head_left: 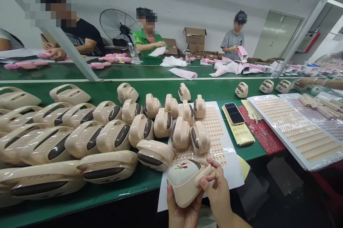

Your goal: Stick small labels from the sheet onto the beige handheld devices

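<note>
A cream portable speaker (184, 181) with a carry handle, a pale mesh front and a small red print is held just off the table's near edge. My left hand (182, 212) cups it from below, fingers wrapped round its lower side. At the handle joint, the thumb and fingers of my right hand (218, 187) close on the speaker's right end. Beneath and behind it lies a white sheet of small orange stickers (214, 122), with several more cream speakers (179, 133) standing on it.
Rows of like speakers (85, 138) fill the left of the green table (150, 185). To the right lie a phone (234, 113) on yellow paper (242, 137), red bubble wrap (261, 135) and more sticker sheets (292, 124). Co-workers sit across; another person's hand (304, 82) reaches in at right.
</note>
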Demonstrator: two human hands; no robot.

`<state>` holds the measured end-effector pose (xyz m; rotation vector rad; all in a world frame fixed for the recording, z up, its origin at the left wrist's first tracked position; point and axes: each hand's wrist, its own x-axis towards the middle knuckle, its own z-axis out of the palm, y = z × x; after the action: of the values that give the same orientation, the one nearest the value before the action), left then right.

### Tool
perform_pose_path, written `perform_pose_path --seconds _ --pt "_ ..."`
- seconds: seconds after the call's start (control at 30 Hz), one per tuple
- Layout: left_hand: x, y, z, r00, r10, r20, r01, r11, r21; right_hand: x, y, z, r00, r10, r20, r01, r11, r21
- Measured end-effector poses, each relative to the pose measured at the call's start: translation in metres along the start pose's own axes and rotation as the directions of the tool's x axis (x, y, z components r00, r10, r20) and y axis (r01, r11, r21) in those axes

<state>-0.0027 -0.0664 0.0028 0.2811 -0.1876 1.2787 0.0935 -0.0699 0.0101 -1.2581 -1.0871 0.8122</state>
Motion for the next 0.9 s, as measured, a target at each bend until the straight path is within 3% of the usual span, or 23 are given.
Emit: perform_pose_path --seconds 0.23,0.43,0.7,0.9 --pt "-0.001 0.000 0.001 0.999 0.018 -0.041 -0.017 1.000 0.021 0.006 -0.009 -0.005 0.998 0.013 0.064 -0.011 0.999 -0.032" --pt "-0.003 0.002 -0.001 0.995 -0.001 -0.097 -0.002 1.000 -0.030 0.012 -0.015 -0.009 0.979 0.142 0.145 -0.174 0.957 0.233" --pt "0.000 0.002 0.000 0.999 -0.001 -0.040 0.000 0.999 -0.048 0.011 -0.011 -0.006 0.990 0.113 0.089 -0.119 0.990 0.074" --pt "0.000 -0.001 -0.001 0.997 0.017 -0.070 -0.020 0.999 -0.046 0.015 -0.011 -0.009 0.983 0.103 0.154 -0.108 0.994 0.022"
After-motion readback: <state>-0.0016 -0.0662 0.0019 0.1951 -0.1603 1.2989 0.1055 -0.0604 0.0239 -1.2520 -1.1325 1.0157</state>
